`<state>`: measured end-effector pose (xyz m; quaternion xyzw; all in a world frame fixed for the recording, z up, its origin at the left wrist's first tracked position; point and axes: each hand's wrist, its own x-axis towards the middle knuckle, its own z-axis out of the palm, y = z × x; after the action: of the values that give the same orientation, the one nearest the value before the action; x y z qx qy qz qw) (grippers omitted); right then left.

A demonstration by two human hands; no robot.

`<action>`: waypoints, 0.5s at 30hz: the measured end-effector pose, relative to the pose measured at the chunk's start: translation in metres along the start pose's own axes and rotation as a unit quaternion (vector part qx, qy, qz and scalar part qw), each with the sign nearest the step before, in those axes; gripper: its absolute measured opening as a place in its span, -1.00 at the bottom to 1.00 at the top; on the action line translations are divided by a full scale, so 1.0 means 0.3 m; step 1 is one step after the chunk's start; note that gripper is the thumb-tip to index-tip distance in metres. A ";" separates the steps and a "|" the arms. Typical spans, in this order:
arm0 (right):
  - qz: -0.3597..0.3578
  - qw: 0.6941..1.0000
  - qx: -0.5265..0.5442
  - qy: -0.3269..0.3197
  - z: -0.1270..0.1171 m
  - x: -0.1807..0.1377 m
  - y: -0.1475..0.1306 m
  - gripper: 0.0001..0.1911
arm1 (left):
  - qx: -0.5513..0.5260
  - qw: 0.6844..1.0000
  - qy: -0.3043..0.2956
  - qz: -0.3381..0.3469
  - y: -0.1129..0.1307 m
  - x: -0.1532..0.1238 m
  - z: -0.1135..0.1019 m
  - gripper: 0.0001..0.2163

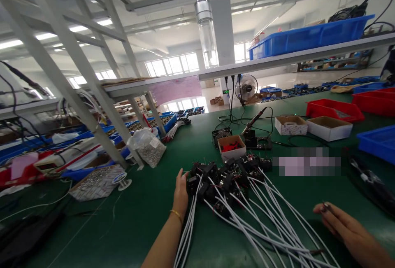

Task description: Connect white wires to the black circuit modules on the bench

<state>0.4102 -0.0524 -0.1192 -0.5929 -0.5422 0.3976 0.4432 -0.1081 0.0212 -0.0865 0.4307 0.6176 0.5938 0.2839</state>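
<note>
A heap of small black parts [226, 177] with long white cables [265, 222] lies on the green table [148, 214]. My left hand [180, 192] reaches to the heap's left edge, fingers curled against one black part. My right hand [342, 224] hovers low at the right, beside the fanned-out cables, its fingers bent and pinched on something small and dark that I cannot make out.
Behind the heap stand a small box of red pieces [232, 146], a soldering iron on its stand [254, 130] and white boxes [311, 126]. Red trays [335, 109] and blue bins [376, 140] sit right. Bags of screws [148, 146] and a shelf frame [92, 95] crowd the left.
</note>
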 end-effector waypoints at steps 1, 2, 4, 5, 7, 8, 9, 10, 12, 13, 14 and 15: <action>-0.003 1.000 -0.001 0.001 0.001 -0.005 0.016 -0.32 | -0.001 1.000 0.011 -0.002 0.004 0.005 -0.001 -0.34; -0.004 1.000 -0.009 -0.004 0.003 -0.008 0.026 -0.32 | -0.003 1.000 0.020 -0.003 0.009 0.008 0.000 -0.35; -0.004 0.999 -0.033 -0.008 0.009 -0.014 0.028 -0.33 | -0.005 1.000 0.030 -0.001 0.017 0.010 0.004 -0.38; -0.004 0.999 -0.043 -0.004 0.012 -0.017 0.024 -0.33 | -0.006 0.999 0.032 0.001 0.021 0.009 0.007 -0.39; -0.004 0.998 -0.057 0.010 0.019 -0.025 0.013 -0.35 | -0.010 0.999 0.038 0.007 0.029 0.004 0.010 -0.43; -0.004 0.998 -0.064 0.016 0.020 -0.027 0.009 -0.36 | -0.011 0.999 0.040 0.010 0.033 0.002 0.010 -0.45; -0.005 0.997 -0.070 0.019 0.021 -0.029 0.007 -0.37 | -0.012 0.999 0.043 0.013 0.036 -0.001 0.010 -0.47; -0.005 0.997 -0.076 0.014 0.020 -0.030 0.007 -0.38 | -0.013 0.999 0.046 0.015 0.039 -0.003 0.010 -0.49; -0.011 0.997 -0.082 0.002 0.015 -0.027 0.011 -0.39 | -0.013 0.998 0.051 0.018 0.044 -0.008 0.008 -0.54; -0.013 0.996 -0.083 -0.005 0.013 -0.024 0.013 -0.39 | -0.013 0.998 0.053 0.019 0.045 -0.009 0.007 -0.56; -0.013 0.996 -0.083 -0.012 0.011 -0.021 0.016 -0.38 | -0.011 0.998 0.056 0.019 0.046 -0.010 0.007 -0.58; -0.012 0.996 -0.085 -0.019 0.011 -0.018 0.017 -0.36 | -0.010 0.998 0.059 0.019 0.047 -0.011 0.007 -0.59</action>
<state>0.4081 -0.0575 -0.1252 -0.6144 -0.5894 0.3559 0.3852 -0.1021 0.0183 -0.0735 0.4043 0.6189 0.6293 0.2399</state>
